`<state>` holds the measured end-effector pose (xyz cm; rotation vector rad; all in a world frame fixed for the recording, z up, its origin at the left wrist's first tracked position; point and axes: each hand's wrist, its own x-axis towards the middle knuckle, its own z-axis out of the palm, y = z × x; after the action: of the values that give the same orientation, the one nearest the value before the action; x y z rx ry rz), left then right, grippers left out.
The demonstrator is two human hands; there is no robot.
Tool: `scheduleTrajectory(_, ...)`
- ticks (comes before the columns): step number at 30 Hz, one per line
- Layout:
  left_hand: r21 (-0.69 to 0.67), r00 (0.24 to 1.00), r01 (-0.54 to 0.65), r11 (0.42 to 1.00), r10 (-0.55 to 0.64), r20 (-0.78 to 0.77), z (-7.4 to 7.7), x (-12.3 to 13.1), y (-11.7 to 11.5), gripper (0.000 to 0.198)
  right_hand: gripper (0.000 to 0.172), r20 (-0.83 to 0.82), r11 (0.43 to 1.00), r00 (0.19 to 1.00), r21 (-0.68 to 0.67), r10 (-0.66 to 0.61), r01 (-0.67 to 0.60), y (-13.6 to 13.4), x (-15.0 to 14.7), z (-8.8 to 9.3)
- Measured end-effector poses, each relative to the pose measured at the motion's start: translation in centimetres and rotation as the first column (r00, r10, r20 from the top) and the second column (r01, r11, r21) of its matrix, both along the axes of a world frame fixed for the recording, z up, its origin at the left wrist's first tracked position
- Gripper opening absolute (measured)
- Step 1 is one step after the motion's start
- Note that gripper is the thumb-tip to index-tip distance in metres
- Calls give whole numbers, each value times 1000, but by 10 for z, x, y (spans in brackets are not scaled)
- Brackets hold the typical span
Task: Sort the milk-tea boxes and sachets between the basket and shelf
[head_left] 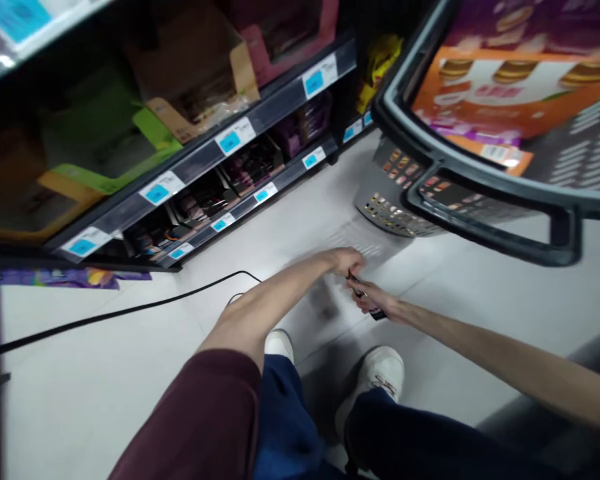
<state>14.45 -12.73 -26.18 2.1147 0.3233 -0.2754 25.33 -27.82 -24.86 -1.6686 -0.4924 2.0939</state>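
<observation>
The L hand (347,261) and R hand (373,298) of the person were together, low over the pale floor (105,387), in front of the white shoes (384,370). Between them was a small dark item (377,314); it was blurred and mostly covered, so I could not tell exactly what it was. The R fingers were clamped around its body, w/ its lower end coming out below the hand. The L fingers were bent and clamped on its upper end. The item was tilted, not upright.

The L arm had a maroon sleeve (205,400); the R forearm was bare. Blue jeans (285,407) showed at the bottom.

At upper right stood a grey basket (395,220) w/ a dark handle (490,230), near the hands but apart from them. Inside were packs, incl. an orange pack (500,100) w/ food pics.

At upper left, the shelf (195,157) carried cardboard boxes, e.g. a green box (153,137) and a pink box (265,60), w/ blue-white price tags (235,137) along its edge. A black cord (130,310) ran from the left edge and passed behind the L arm.
</observation>
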Motion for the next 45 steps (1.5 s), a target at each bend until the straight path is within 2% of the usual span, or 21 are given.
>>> scheduleTrajectory(3, 112, 996, 84, 990, -88, 26, 2, -6, -5, 23, 40, 8, 995, 997, -56, -83, 83, -5, 1, -6)
scheduleTrajectory(6, 198, 992, 124, 972, -128, 8, 1, -10, -8, 24, 30, 132, 981, 972, 27, -195, 193, -7, 4, -18)
scheduleTrajectory(9, 241, 994, 109, 964, -103, -39, -3, -9, -10, 11, 27, 157, 954, 942, 97, -296, 284, -9, 9, -31)
scheduleTrajectory(10, 234, 997, 69, 970, -58, -53, -6, -7, -11, 8, 31, 169, 944, 931, 115, -324, 308, -10, 12, -34)
scheduleTrajectory(12, 196, 994, -78, 978, 92, -65, -11, 1, -14, 33, 37, 218, 927, 904, 159, -368, 340, -11, 17, -41)
scheduleTrajectory(14, 149, 964, -247, 958, 258, -61, -16, 10, -15, 62, 39, 272, 917, 879, 196, -391, 347, -13, 22, -45)
scheduleTrajectory(16, 107, 934, -340, 934, 349, -75, -17, 17, -14, 75, 40, 289, 914, 872, 220, -396, 342, -14, 24, -48)
scheduleTrajectory(17, 78, 925, -361, 929, 368, -96, -17, 19, -13, 72, 40, 283, 916, 877, 220, -388, 334, -15, 24, -48)
scheduleTrajectory(20, -60, 898, -418, 906, 403, -178, -9, 15, -8, 40, 43, 224, 936, 915, 187, -336, 298, -16, 18, -42)
scheduleTrajectory(22, -126, 879, -464, 877, 437, -193, -3, 7, -3, 28, 47, 174, 957, 947, 160, -270, 243, -16, 12, -35)
scheduleTrajectory(26, -156, 838, -546, 823, 531, -127, 2, -9, 6, 32, 50, 65, 976, 986, 167, -151, 138, -11, 0, -20)
scheduleTrajectory(29, -216, 788, -612, 761, 610, -85, -3, -13, 13, 37, 49, 8, 960, 980, 203, -199, 194, -1, -2, -14)
scheduleTrajectory(34, -337, 712, -672, 659, 700, -52, -7, -10, 21, 25, 54, -43, 943, 972, 236, -230, 234, 15, 8, -13)
scheduleTrajectory(39, -380, 674, -699, 606, 736, -67, -2, -9, 26, 21, 57, -53, 950, 974, 217, -219, 225, 17, 16, -13)
scheduleTrajectory(45, -382, 620, -748, 543, 776, -112, 1, -9, 27, 19, 48, -44, 957, 974, 179, -223, 228, 12, 13, -13)
